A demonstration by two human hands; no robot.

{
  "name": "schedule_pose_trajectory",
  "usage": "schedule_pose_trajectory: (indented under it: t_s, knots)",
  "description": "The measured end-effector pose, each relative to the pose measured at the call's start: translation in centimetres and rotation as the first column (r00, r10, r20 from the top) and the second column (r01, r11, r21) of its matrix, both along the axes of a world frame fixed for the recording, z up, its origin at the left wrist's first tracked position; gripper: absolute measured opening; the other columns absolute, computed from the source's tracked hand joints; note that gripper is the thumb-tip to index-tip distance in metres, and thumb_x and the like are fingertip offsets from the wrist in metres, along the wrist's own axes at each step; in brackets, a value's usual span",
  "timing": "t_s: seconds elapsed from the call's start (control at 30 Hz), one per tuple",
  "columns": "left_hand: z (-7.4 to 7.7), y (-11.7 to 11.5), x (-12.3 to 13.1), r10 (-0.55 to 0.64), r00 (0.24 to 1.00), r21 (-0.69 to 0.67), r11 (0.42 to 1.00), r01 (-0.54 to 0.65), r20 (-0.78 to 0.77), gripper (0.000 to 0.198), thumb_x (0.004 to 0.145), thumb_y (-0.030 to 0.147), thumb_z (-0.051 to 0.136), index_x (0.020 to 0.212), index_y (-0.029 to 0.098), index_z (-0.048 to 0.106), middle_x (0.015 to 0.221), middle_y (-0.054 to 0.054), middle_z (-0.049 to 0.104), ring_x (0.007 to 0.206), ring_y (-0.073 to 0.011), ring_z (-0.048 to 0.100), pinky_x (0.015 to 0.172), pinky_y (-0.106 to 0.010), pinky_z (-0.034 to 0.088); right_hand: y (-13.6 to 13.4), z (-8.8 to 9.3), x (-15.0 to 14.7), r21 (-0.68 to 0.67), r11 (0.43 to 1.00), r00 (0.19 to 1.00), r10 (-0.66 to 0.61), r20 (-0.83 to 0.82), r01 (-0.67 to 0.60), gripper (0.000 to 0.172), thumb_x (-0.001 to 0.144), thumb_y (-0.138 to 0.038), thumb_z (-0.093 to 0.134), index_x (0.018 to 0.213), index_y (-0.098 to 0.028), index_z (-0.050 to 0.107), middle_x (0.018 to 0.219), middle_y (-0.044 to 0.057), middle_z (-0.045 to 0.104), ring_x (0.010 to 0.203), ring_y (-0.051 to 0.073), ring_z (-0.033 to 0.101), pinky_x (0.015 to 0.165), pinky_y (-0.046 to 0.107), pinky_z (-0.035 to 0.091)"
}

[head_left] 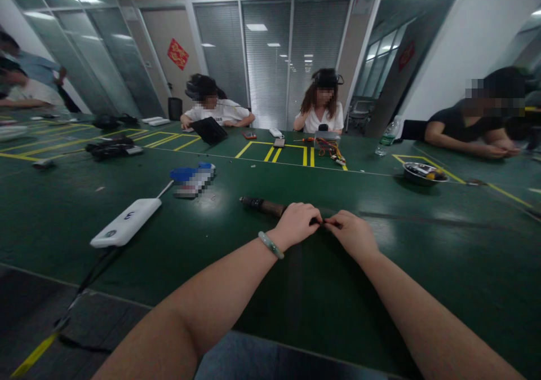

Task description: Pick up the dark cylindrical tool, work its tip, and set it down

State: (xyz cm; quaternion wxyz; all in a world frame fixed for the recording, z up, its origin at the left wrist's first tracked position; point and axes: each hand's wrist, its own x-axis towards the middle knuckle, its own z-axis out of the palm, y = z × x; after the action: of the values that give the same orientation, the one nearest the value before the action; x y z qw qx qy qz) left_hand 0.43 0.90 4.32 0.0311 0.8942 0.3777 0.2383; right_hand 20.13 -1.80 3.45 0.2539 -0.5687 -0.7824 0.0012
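Glazed partition wall (266,58) at back, 2 red signs (178,54) showing; grn counter (177,261) fills most of view. 5 other people (316,115): 2 at far edge, 2 far L, 1 toward R end.

L hand (298,220), over counter approx. mid-length: grip closed to a pinch on 1 small dark bit (315,221), too small to ID. R hand (353,234): grip likewise pinched, fingertips meeting at same bit from R side. 1 pale grn bracelet (271,244), L wrist.

1 dark rod-like tool (270,207) w/ metal tip lies on counter, tip toward L end; other end hidden behind L hand.

Toward near edge, L part: 1 wht oblong box (127,222), dark strap (87,281) running over edge. Beyond box: 1 blue-and-wht packet (196,178).

Nr far edge: 1 blk panel (210,131), 1 bundle coloured wires (332,150), 1 clear bottle (385,137). Toward R end: 1 metal bowl (422,180), contents too jumbled to count.
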Motion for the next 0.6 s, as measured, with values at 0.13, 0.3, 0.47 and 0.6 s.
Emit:
schedule_pose_trajectory:
  t_s: [0.13, 0.3, 0.47, 0.6]
  knots:
    - [0.0, 0.0, 0.0, 0.004, 1.000, 0.018, 1.000, -0.004, -0.008, 0.011, 0.085, 0.027, 0.064, 0.095, 0.025, 0.062, 0.099, 0.002, 0.065, 0.095, -0.0195, 0.059, 0.087, -0.036, 0.043, 0.3, -0.5, -0.2, 0.055, 0.998, 0.994, -0.014, 0.108, 0.008, 0.016, 0.089, -0.032, 0.056, 0.087, -0.027, 0.071, 0.096, -0.002, 0.065, 0.075, 0.012, 0.061, 0.061, 0.024, 0.043]
    - [0.1, -0.1, -0.1, 0.021, 1.000, -0.001, 1.000, -0.021, 0.012, 0.022, 0.085, 0.026, 0.062, 0.105, 0.024, 0.055, 0.102, 0.000, 0.065, 0.097, -0.0199, 0.060, 0.087, -0.035, 0.044, 0.6, -1.1, -0.7, 0.033, 0.999, 0.972, -0.027, 0.233, 0.019, 0.015, 0.094, -0.029, 0.050, 0.095, -0.024, 0.064, 0.107, 0.002, 0.066, 0.087, 0.015, 0.064, 0.068, 0.025, 0.046]
    - [0.0, -0.4, -0.2, 0.016, 1.000, 0.020, 1.000, -0.016, 0.007, 0.025, 0.084, 0.024, 0.062, 0.107, 0.023, 0.052, 0.107, -0.002, 0.063, 0.102, -0.0206, 0.058, 0.093, -0.038, 0.043, 0.7, -1.1, -1.2, -0.062, 0.997, 0.904, -0.022, 0.427, 0.053, 0.016, 0.098, -0.027, 0.042, 0.101, -0.019, 0.055, 0.092, 0.006, 0.067, 0.079, 0.017, 0.065, 0.063, 0.025, 0.044]
    - [0.4, -0.8, -0.3, -0.051, 0.999, 0.090, 0.995, 0.050, 0.003, 0.032, 0.083, 0.024, 0.063, 0.113, 0.022, 0.051, 0.123, -0.005, 0.058, 0.122, -0.0205, 0.049, 0.113, -0.041, 0.027, 1.0, -0.5, -1.2, -0.057, 0.997, 0.886, -0.027, 0.462, 0.061, 0.016, 0.097, -0.022, 0.039, 0.102, -0.016, 0.053, 0.089, 0.010, 0.067, 0.079, 0.020, 0.066, 0.064, 0.026, 0.043]
